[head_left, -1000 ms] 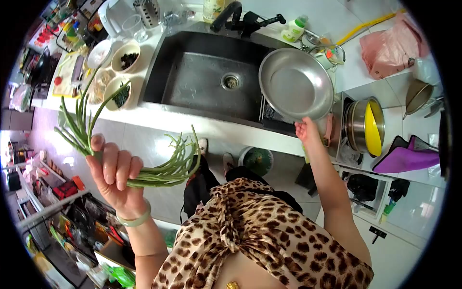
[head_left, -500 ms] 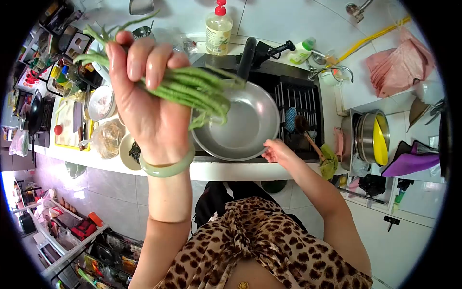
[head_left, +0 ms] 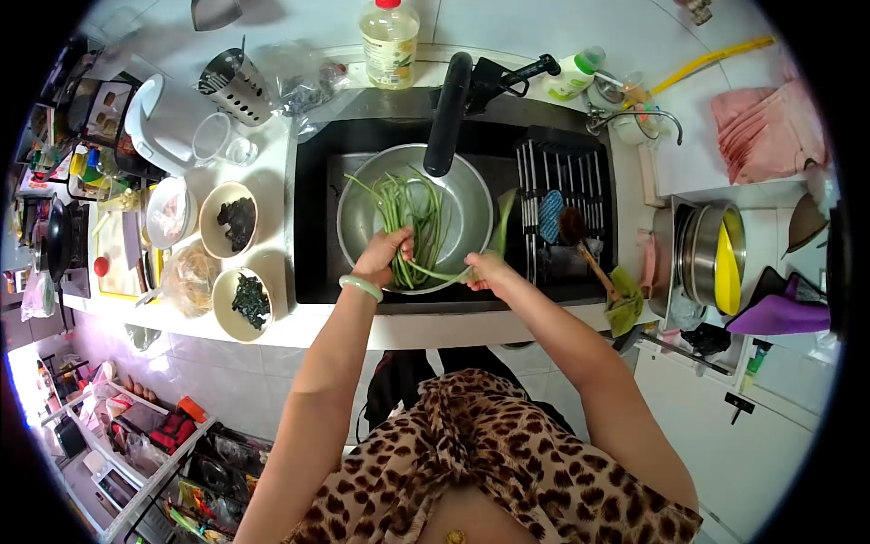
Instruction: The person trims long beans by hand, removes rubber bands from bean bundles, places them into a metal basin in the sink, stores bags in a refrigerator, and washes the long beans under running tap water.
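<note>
A steel basin (head_left: pixel 469 195) sits in the dark sink (head_left: pixel 317 218), beneath the black faucet (head_left: pixel 447 118). Long green beans (head_left: pixel 399 204) lie in the basin. My left hand (head_left: pixel 386 257), with a pale green bangle at the wrist, is closed around the beans at the basin's near side. My right hand (head_left: pixel 489 272) pinches a light green strand at the basin's near right rim; a blurred green piece (head_left: pixel 506 218) rises just above that hand.
Bowls of dark food (head_left: pixel 228 220) (head_left: pixel 242 305) stand left of the sink. On the right are a drying rack (head_left: pixel 566 177), a wooden-handled brush (head_left: pixel 594 263), a green cloth (head_left: pixel 625 304) and stacked pots (head_left: pixel 702 254). An oil bottle (head_left: pixel 390 45) stands behind.
The basin has gone from the sink's right side into the sink under the faucet. My left hand has lowered the beans into it, and my right hand has taken hold of a green strand.
</note>
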### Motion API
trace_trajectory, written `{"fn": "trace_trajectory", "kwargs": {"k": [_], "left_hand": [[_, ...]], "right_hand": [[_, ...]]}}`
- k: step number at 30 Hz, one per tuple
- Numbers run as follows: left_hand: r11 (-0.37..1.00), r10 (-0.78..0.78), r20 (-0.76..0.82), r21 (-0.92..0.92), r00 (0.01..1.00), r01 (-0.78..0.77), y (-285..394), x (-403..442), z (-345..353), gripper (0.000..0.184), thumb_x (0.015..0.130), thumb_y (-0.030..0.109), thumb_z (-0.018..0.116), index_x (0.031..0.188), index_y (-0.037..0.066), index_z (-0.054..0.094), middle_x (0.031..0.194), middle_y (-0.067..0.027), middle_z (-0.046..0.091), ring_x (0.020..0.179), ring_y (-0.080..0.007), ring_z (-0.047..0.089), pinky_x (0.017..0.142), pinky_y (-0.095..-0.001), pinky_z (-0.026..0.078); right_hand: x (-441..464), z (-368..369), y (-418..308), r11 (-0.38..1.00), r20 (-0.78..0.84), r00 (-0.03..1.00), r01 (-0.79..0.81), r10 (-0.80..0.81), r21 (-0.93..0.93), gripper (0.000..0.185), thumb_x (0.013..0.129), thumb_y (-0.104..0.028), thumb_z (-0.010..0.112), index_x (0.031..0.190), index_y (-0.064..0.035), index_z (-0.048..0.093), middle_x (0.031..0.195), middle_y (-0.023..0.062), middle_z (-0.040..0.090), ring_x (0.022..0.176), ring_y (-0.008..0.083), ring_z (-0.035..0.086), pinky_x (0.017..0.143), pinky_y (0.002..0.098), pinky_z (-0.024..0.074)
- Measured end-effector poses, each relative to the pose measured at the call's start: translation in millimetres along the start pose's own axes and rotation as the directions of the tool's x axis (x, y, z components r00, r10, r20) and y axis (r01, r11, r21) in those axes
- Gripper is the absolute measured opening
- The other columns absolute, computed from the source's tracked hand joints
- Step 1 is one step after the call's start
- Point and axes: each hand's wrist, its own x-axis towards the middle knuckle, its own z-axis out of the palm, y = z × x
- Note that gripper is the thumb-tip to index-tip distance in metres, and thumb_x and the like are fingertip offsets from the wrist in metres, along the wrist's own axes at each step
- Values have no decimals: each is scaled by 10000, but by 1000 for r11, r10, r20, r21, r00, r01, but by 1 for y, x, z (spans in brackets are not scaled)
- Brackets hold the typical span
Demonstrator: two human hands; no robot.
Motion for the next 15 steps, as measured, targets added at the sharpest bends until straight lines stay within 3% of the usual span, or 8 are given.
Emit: {"fn": "trace_trajectory", "kwargs": {"k": [2,4,9,11,13,15], "left_hand": [[996,-79,42,38,996,77,-6,18,-5,191,890,163,592,747,82,495,581,5,463,499,-119,427,539,-283,408],[926,-173,-6,339,985,164,-2,35,-3,183,875,153,608,745,78,504,568,6,462,475,-117,411,513,-294,409],[912,-185,9,374,983,168,15,67,-1,128,854,128,629,800,74,527,566,17,447,471,-102,396,486,-282,391],[913,-165,265,407,950,45,30,59,23,125,866,159,627,911,57,571,607,36,426,496,-74,374,502,-248,382],[938,-163,319,344,934,46,38,38,54,192,849,158,645,992,52,574,624,50,414,514,-56,356,508,-212,354],[944,-247,465,313,850,104,39,36,64,251,835,170,664,1029,40,570,625,48,418,522,-57,358,518,-211,353]], "right_hand": [[10,-5,1,994,-30,1000,-10,6,-110,303,862,-251,497,852,31,606,714,130,647,540,148,583,485,262,482],[11,-5,-5,989,-38,999,-8,2,-145,300,859,-249,495,853,30,606,711,130,646,538,148,585,484,262,484],[20,-19,-4,987,-94,996,-7,-8,-160,299,854,-240,503,844,33,624,709,118,656,515,161,593,463,281,498],[22,-27,-8,987,-80,996,-55,43,-150,294,853,-257,515,902,15,615,725,101,660,545,154,603,499,278,511],[26,-32,-4,986,-75,993,-98,88,-134,313,850,-275,529,956,10,600,740,97,659,582,156,612,527,275,517],[30,-35,-1,986,-72,992,-109,100,-125,313,848,-275,536,981,3,593,768,105,661,609,158,619,541,275,518]]}}
